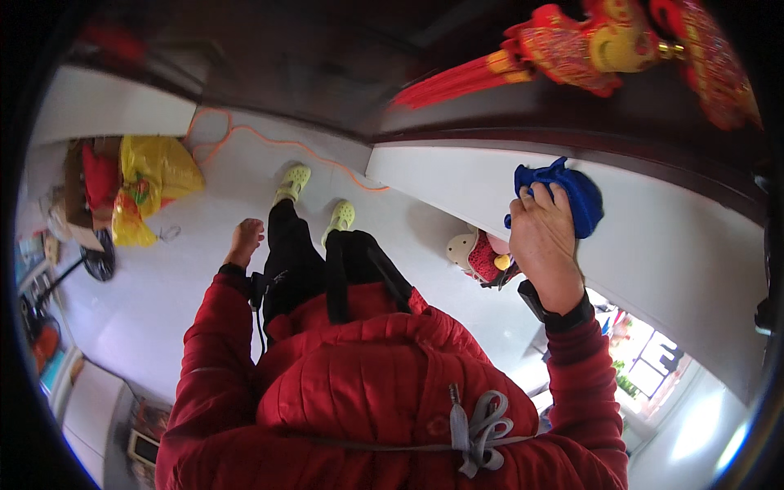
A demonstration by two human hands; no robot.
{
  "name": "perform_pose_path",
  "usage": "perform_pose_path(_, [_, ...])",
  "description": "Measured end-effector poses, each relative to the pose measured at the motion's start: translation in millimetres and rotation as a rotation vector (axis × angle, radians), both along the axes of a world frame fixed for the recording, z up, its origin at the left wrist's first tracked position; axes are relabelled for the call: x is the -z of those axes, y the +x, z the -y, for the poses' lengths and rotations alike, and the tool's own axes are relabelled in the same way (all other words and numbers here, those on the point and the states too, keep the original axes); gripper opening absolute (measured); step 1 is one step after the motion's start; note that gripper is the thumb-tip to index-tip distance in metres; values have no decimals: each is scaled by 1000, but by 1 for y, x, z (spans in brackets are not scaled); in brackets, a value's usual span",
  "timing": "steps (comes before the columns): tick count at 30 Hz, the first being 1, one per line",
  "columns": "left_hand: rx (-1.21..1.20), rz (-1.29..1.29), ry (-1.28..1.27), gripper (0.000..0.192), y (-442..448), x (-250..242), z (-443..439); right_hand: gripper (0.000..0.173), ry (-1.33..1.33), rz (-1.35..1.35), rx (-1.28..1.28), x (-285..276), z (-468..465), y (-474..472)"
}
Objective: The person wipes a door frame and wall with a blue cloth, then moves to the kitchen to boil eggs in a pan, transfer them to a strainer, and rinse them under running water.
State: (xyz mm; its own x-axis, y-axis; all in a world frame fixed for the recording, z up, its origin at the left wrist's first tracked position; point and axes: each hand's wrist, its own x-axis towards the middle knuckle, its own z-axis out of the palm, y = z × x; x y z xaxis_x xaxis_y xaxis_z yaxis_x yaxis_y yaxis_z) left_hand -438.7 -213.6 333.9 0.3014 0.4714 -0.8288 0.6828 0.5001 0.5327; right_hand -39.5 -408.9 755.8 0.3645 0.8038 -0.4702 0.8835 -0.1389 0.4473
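Note:
My right hand (544, 236) is closed on a bunched blue cloth (585, 199), held against the white ledge (649, 245) at the right. Part of the cloth bulges out beyond the fingers, and the palm side of the hand is hidden. Above this ledge runs a dark, glossy surface. My left hand (246, 239) hangs over the floor beside my left leg, with its fingers curled; nothing shows in it. Both wrists wear black bands below red sleeves.
Red and gold fish-shaped ornaments (569, 52) with a tassel hang at upper right. An orange cord (294, 144) crosses the floor near my feet. A yellow plastic bag (162, 171) and a cardboard box (79, 202) stand left. Plush toys (481, 254) lie below the ledge.

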Motion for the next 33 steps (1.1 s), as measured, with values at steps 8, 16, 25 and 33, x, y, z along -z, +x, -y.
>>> perform_pose_path(8, [246,-110,-376,100,3,-63,85,19,0,-173,-98,39,8,-6])
perform_pose_path(16, [994,-180,-257,92,-34,5,125,22,-195,-161,-9,113,-5,-13])
perform_pose_path(25, [88,-86,285,24,-13,74,126,25,-500,-175,28,182,-20,3])
perform_pose_path(33, [-692,160,-452,21,44,99,210,30,-625,-276,-62,251,-30,19])
